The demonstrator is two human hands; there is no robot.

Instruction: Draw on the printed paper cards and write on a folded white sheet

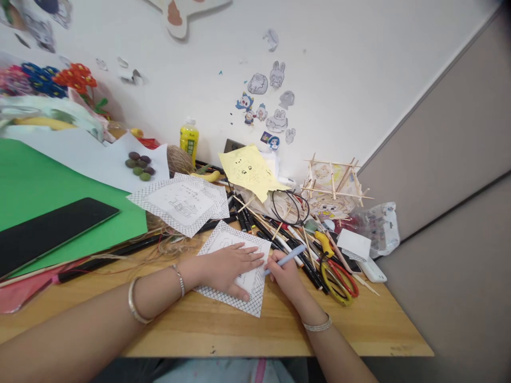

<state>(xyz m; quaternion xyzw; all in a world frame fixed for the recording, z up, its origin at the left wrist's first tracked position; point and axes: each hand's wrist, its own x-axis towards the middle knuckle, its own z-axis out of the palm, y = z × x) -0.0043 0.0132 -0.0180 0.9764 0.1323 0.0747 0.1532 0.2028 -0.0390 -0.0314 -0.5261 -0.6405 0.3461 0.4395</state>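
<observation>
My left hand [231,268] lies flat with fingers spread on a sheet of paper [255,303] that has a cross-hatched border and line drawing. Much of the drawing is covered by that hand. At the sheet's right edge, my right hand [284,276] is closed around a light blue pen [293,255], its tip down near the border. Behind them rests another bordered drawing [183,202], showing a castle-like picture. A heap of black markers [309,268] begins just beyond my right hand.
Scissors [339,282] with yellow and red handles lie right of the markers. A stick frame [333,183], yellow paper [251,170] and yellow bottle [189,139] stand toward the wall. On the left, a black tablet-like slab [56,229] covers green paper [35,175]. A grey partition [451,229] borders the right.
</observation>
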